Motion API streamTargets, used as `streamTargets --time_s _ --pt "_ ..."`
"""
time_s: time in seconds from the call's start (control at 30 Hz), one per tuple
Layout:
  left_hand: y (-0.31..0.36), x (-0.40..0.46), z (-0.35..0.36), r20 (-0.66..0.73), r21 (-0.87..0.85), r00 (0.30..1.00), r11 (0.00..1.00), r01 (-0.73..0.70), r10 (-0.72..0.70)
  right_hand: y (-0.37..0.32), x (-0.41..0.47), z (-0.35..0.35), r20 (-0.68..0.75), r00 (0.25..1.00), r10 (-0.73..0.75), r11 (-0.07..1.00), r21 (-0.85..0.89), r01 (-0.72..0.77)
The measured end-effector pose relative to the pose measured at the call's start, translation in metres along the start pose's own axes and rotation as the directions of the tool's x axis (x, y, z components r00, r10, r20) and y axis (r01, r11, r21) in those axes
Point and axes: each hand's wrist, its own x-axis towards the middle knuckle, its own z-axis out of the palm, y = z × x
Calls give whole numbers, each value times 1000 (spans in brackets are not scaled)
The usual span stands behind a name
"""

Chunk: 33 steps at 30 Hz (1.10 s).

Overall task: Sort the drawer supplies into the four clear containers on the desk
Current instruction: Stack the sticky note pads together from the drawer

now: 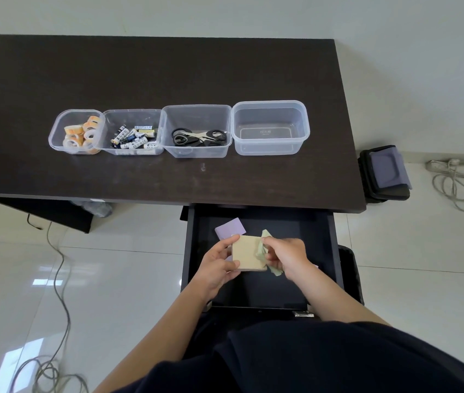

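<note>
Left hand (219, 265): I'm pinching the tan pad (248, 253) over the drawer (335, 251).
Right hand (284, 258): clutching green notes (262, 245).
Risk: loose notes slipping; purple pad (231, 226) waiting near drawer's back edge.
Bin (270, 127): sitting empty.

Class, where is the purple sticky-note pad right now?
In the head view, the purple sticky-note pad lies in the open drawer, toward its back left, just beyond the left hand.

Dark brown desk (83, 80), tan notepad (246, 252), lilac notes (231, 228), orange tape rolls (80, 134), black-handled scissors (199, 136)
</note>
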Motion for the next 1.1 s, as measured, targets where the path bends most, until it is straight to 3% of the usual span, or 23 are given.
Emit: streamTargets --time_s 0.1,0.23,0.33,0.4,0.47,0.77,1.1 --pt "-2 -1 -3 -23 -75 1000 997 8 -10 -5 3 -7 7 1000 0 981 -192 1" --pt "1 -1 -4 -24 -78 1000 997 -11 9 0 -2 -9 105 994 -17 983 -182 36" --pt "4 -1 -2 -10 15 1000 1000 -23 24 10 -4 -5 95 970 -224 954 -183 238" --pt "5 -1 1 9 76 999 997 -31 30 15 -3 -4 128 903 -411 860 -274 430" --pt "5 -1 4 26 84 999 996 -40 38 19 -5 -4 178 862 -475 808 -298 508" --pt "4 -3 7 104 115 994 992 -41 29 18 -9 3 140 870 -472 843 -216 492" --pt "4 -1 5 30 -35 997 997 -74 75 25 -19 11 263 868 -422 838 -251 484"
